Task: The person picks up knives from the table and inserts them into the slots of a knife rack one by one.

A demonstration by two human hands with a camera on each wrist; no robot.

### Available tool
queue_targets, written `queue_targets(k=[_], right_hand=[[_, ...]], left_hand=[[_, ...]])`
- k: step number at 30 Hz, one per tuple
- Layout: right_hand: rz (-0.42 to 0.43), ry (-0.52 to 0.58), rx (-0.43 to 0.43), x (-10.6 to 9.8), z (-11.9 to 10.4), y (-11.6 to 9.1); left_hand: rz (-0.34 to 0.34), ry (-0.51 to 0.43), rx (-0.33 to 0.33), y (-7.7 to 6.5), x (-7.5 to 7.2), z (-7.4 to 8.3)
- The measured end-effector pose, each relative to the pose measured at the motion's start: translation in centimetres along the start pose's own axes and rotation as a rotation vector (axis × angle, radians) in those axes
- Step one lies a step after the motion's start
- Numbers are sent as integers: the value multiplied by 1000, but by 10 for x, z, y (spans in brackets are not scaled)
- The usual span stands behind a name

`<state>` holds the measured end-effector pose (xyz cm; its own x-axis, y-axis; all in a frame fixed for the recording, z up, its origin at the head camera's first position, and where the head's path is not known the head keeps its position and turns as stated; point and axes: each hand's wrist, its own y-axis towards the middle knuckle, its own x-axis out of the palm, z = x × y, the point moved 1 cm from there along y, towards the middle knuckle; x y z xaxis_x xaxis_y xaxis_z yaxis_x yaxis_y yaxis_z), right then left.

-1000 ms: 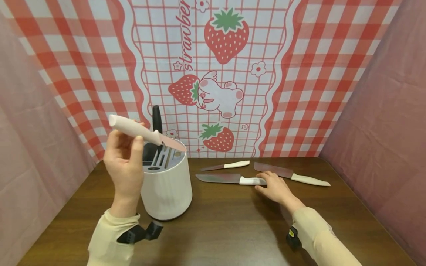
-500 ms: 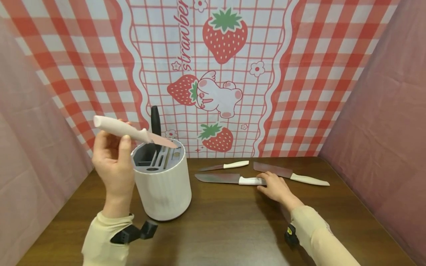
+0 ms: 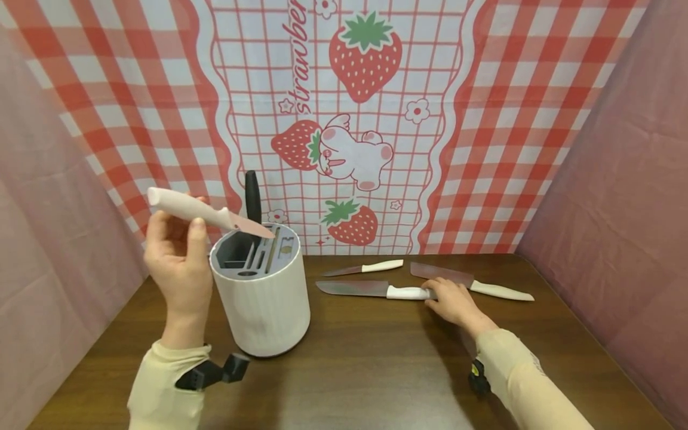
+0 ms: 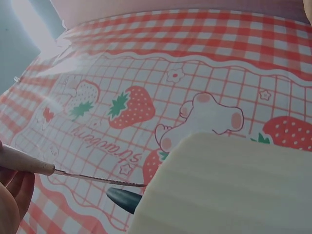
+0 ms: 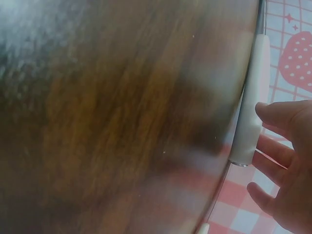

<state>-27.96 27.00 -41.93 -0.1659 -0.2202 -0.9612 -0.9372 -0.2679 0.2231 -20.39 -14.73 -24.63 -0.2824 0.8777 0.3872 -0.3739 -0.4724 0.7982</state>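
Observation:
My left hand [image 3: 180, 263] pinches the white handle of a small knife [image 3: 188, 208] between thumb and fingers. Its pinkish blade points right and slightly down, overlapping the top of a white round knife block [image 3: 263, 316]. In the left wrist view the same knife [image 4: 29, 160] lies nearly level, beside the block's wall [image 4: 234, 190]. My right hand [image 3: 457, 304] is at the handle end of a large wide-bladed knife [image 3: 355, 288] lying on the table. The right wrist view has the thumb touching that white handle [image 5: 251, 97], with the other fingers loosely spread beside it.
A black-handled tool [image 3: 251, 197] stands in the block, among several slots. Behind the large knife lies a small white-handled knife [image 3: 381, 266]; a cleaver [image 3: 500, 291] lies to the right. A strawberry-patterned cloth [image 3: 365, 60] hangs behind the brown table [image 3: 355, 376].
My left hand has drawn the small knife leftward, its tip shifting from the block's right rim toward its middle. The right hand has slid slightly right along the large knife's handle.

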Motion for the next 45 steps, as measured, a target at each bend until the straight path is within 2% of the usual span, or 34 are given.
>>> queue_targets(k=[8, 12, 17, 21, 27, 33, 37, 45], right_hand=[[21, -10, -3, -2, 1, -2], [30, -12, -8, -3, 0, -2], [35, -16, -11, -2, 2, -1], [44, -21, -18, 0, 3, -1], [45, -30, -16, 4, 4, -3], [16, -45, 18, 4, 7, -6], [21, -36, 12, 5, 9, -7], [27, -4, 2, 6, 12, -8]], left_hand=[[5, -19, -16, 0, -1, -4], [-25, 65, -12, -1, -3, -5], [-102, 163, -3, -4, -5, -11], [-156, 209, 0, -7, -5, -16], [-190, 243, 2, -10, -5, -19], [-198, 222, -9, -13, -2, -21], [-204, 188, -9, -15, 0, -24], [-210, 314, -41, -18, 2, -28]])
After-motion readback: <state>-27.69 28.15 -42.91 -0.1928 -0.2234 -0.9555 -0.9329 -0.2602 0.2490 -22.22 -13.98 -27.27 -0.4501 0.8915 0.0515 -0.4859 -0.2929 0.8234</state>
